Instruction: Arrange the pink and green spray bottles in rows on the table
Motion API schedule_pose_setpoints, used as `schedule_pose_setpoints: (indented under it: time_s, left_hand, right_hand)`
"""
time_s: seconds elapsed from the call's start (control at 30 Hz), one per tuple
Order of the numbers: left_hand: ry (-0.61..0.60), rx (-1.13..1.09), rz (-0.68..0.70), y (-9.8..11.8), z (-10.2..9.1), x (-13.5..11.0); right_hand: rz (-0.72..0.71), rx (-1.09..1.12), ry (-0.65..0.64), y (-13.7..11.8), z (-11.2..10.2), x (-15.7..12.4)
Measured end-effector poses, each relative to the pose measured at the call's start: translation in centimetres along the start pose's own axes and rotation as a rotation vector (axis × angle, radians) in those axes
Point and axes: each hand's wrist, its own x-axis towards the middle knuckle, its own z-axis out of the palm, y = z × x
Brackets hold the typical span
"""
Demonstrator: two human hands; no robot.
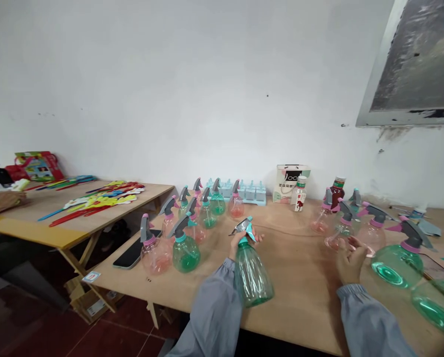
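A clear green spray bottle (pixel 253 272) with a grey and turquoise trigger head tilts over the front of the table, my left hand (pixel 244 240) wrapped around its neck. On the right, my right hand (pixel 351 259) has its fingers curved and apart, close to a pink spray bottle (pixel 341 233); whether it touches that bottle I cannot tell. Beside this hand stand another pink spray bottle (pixel 372 233) and a round green spray bottle (pixel 398 265). Left of my left hand is a group of several pink and green spray bottles, among them a green one (pixel 187 254) and a pink one (pixel 157 257).
A phone (pixel 129 255) lies by the left bottles. Along the wall stand light-blue moulds (pixel 248 192), a paper bag (pixel 285 186), a white-labelled bottle (pixel 300 196) and a dark red bottle (pixel 337 191). Colourful gloves (pixel 106 201) cover a second table, where another person's hand (pixel 4 202) rests.
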Motion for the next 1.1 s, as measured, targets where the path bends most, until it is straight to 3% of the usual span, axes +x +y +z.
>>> schedule_pose_setpoints:
  time_s: [0.13, 0.3, 0.4, 0.83, 0.93, 1.1]
  left_hand:
    - [-0.064, 0.005, -0.064, 0.0, -0.3, -0.3]
    - [-0.052, 0.056, 0.06, -0.6, 0.0, 0.2]
    - [-0.074, 0.07, 0.043, -1.0, 0.1, 0.1]
    - [0.047, 0.276, 0.165, -0.6, 0.7, 0.0]
    - [0.075, 0.403, 0.227, 0.4, 1.2, -0.2]
    - [0.059, 0.771, 0.272, 4.6, 1.2, -1.0]
  right_hand:
    - [-0.047, -0.063, 0.024, -0.1, 0.3, -0.3]
    - [-0.08, -0.1, 0.031, 0.3, 0.4, -0.4]
    - [-0.096, -0.115, 0.065, 0.6, 0.4, -0.4]
    - [-0.129, -0.184, 0.132, 2.6, 1.0, -0.2]
    - [-0.098, -0.218, 0.125, 3.1, 1.1, 0.0]
    - [0.023, -0.239, 0.083, 3.1, 1.5, 0.4]
